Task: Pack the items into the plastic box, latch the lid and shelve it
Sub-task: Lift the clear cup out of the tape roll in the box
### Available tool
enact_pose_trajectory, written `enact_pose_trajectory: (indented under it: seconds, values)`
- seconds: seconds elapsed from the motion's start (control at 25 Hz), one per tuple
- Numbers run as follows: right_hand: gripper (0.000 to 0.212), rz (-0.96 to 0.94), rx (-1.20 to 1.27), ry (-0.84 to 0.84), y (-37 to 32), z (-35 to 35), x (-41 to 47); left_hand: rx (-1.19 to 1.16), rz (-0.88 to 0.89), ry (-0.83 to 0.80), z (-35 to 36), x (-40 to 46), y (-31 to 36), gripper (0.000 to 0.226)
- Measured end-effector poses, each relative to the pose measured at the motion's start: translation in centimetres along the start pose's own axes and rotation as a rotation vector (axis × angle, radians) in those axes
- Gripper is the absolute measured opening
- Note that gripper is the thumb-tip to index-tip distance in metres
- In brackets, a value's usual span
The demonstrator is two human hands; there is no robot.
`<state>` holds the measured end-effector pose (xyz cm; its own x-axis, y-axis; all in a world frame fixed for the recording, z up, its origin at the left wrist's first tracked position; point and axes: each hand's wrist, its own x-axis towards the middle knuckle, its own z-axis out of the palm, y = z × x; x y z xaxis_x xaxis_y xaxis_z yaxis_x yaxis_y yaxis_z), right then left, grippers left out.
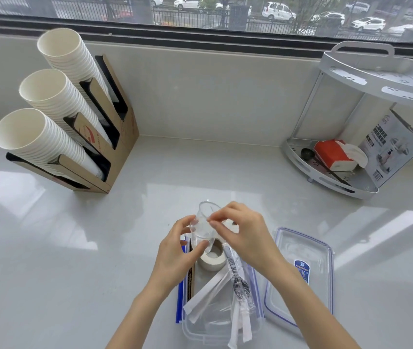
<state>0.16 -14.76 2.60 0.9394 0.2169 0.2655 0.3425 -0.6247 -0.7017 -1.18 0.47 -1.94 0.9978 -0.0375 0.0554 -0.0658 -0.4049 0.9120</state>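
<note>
Head view: both hands, left hand (175, 244) and right hand (244, 231), are gripping a clear cup (203, 226); below the grip, tape roll (213, 259) is sitting in the plastic box (200, 335).

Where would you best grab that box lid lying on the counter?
Probably by its long right edge, coming from the right. The lid lies flat beside the plastic box, whose wall crowds its left side. The right edge faces bare counter, so fingers can likely slide under the raised rim there.
</note>
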Motion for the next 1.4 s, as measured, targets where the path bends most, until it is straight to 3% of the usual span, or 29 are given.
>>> enact_pose_trajectory:
  seconds: [0.12, 0.2, 0.32, 0.48, 0.56, 0.8, 0.96, 1.16, 1.4]
  values:
    - [0.016, -0.014, -0.054, -0.14, 0.4, 0.9, -0.7, -0.008, 0.014, 0.002, 0.0, -0.1, 0.2, 0.045]
    - [0.022, -0.01, -0.011, -0.105, 0.7, 1.1, -1.2, 0.0, 0.014, 0.013, 0.0, -0.2, 0.1, 0.045]
    - [0.014, 0.073, 0.018, -0.059, 1.6, 0.5, -1.7, 0.008, -0.017, 0.054, -0.2, -0.2, -0.3, 0.055]
    - [0.026, 0.166, -0.213, -0.594, 2.5, 0.8, -3.4, 0.035, -0.031, 0.059, -0.2, -0.3, -0.3, 0.059]
    - [0.036, 0.229, -0.306, -0.778, 2.7, 1.7, -4.4, 0.045, -0.029, 0.055, -0.1, -0.4, -0.2, 0.059]
    - [0.054, 0.185, -0.544, -0.957, 3.0, 3.6, -6.1, 0.022, -0.065, 0.037, 0.1, -1.4, -0.2, 0.057]
    - [0.051, 0.193, -0.466, -0.908, 2.9, 3.2, -6.0, 0.016, -0.076, 0.046, 0.1, -1.8, -0.3, 0.057]
    - [0.05, 0.286, -0.149, -0.75, 2.3, 1.5, -5.4, -0.041, -0.086, 0.078, -0.1, -1.8, -0.1, 0.055]
    - [0.042, 0.291, 0.088, -0.353, 1.5, -1.3, -3.6, -0.085, -0.092, 0.091, -0.3, -1.4, 0.1, 0.054]
